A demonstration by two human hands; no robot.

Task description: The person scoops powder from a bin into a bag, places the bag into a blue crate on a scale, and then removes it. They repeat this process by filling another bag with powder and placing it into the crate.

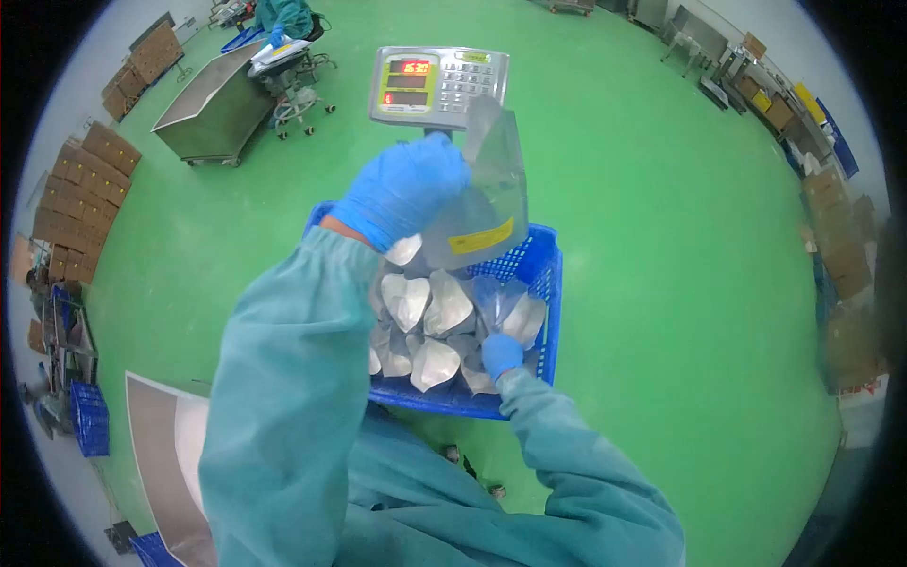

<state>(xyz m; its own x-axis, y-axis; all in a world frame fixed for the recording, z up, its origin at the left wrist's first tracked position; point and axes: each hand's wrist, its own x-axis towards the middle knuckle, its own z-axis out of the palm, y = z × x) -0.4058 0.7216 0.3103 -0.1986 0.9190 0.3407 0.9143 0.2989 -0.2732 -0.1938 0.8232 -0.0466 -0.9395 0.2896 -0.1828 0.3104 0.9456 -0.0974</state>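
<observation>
And here's the left hand point(406, 187), raised high over the near middle of the scene, its forearm rising steeply in a loose, wrinkled teal sleeve point(288, 350), the blue glove bunched into a fist. It's closed on the edge of a clear bag point(505, 180), smooth, floppy film standing up beside the knuckles, with a yellow label point(480, 236) near its bottom; the bag hangs above the far part of a blue basket point(551, 283). Lower down, the right hand point(503, 355) reaches in from the right, elbow bent, at the basket's right side, touching the gathered plastic of another bag point(489, 295); its fingers are tucked from sight, so I can't tell how tightly they close. Inside the basket, look, a crowd of white pieces point(436, 365), rounded and pointed, in crinkly clear plastic! The basket's walls are perforated plastic. Just beyond stands a silvery scale point(439, 87), its digits glowing red.
</observation>
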